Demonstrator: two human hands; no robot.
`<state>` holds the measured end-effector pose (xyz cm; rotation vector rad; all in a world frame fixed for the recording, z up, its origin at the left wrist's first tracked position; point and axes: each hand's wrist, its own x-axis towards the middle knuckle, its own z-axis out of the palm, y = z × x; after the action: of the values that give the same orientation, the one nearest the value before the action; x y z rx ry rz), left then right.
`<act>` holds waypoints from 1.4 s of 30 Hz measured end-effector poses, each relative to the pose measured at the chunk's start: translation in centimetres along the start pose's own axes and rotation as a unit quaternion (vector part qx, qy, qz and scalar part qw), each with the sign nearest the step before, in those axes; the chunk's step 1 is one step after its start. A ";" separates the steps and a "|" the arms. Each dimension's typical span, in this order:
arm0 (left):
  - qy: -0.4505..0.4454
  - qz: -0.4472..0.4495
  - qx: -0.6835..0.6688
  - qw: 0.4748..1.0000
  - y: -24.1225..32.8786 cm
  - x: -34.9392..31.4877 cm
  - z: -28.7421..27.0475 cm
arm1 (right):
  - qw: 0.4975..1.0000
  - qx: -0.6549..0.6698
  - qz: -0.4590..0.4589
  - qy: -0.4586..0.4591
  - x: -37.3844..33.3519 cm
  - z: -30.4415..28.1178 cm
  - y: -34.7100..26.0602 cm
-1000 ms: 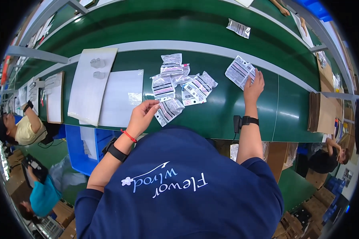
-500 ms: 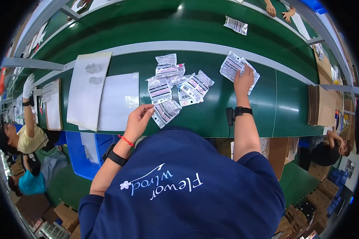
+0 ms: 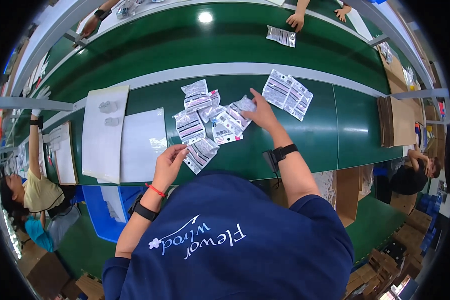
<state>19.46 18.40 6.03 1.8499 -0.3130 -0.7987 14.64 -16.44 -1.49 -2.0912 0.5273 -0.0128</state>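
Note:
Several clear printed plastic pouches lie in a loose pile on the green worktop (image 3: pixel 225 165). At the pile's near left, my left hand (image 3: pixel 168 164) pinches the corner of the nearest pouch (image 3: pixel 202 154) between thumb and fingertips. My right hand (image 3: pixel 263 116) is open, thumb and forefinger spread, over the outer end of a pouch (image 3: pixel 232 120) on the pile's right side. Farther right, two overlapping pouches (image 3: pixel 288 95) rest by the pale rail, untouched by either hand.
To the left lie white boards (image 3: pixel 142 145), one bearing two small clear pieces (image 3: pixel 108 106). Beyond the rail (image 3: pixel 225 68), another person's hand (image 3: pixel 296 21) is close to a single pouch (image 3: pixel 281 37). Cardboard sheets (image 3: pixel 400 121) stand right; a blue bin (image 3: pixel 102 215) sits below left.
My right hand has left the two pouches on the right and moved left to the pile, its fingers spread. My left hand stays at the nearest pouch. Across the rail, a person's hand came nearer the single pouch.

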 end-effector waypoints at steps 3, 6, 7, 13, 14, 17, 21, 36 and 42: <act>0.006 0.000 -0.004 1.000 -0.2 0.0 -0.2 | 0.993 0.033 0.023 0.111 0.9 -2.7 0.4; 0.006 0.000 -0.003 1.000 -0.2 -0.1 -0.3 | 0.972 0.096 0.066 0.205 1.7 -5.2 2.0; 0.006 0.000 -0.001 1.000 -0.2 0.0 -0.3 | 0.954 0.141 0.097 0.246 2.0 -6.0 2.9; -0.006 -0.005 0.000 1.000 -0.1 0.3 0.0 | 0.944 -0.158 0.068 0.283 1.5 -9.2 9.7; -0.004 -0.007 0.000 1.000 -0.3 0.2 0.0 | 0.929 -0.232 0.056 0.284 1.4 -9.1 9.5; 0.003 -0.003 -0.008 1.000 -0.7 0.2 -0.2 | 0.890 -0.340 0.082 0.293 0.6 -7.7 8.1; 0.004 -0.004 0.009 1.000 -0.5 0.4 0.0 | 0.919 -0.261 -0.019 0.294 2.2 -7.6 6.0; 0.021 -0.008 0.012 1.000 -0.1 0.5 0.2 | 0.954 -0.136 0.018 0.265 5.9 -3.0 6.9; 0.038 -0.007 -0.006 0.999 0.2 0.9 0.5 | 0.954 -0.117 -0.053 0.271 5.8 -3.6 7.7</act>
<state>19.80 17.47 5.79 1.8679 -0.2475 -0.7358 16.31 -25.03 -6.81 -2.3460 0.7706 -0.6284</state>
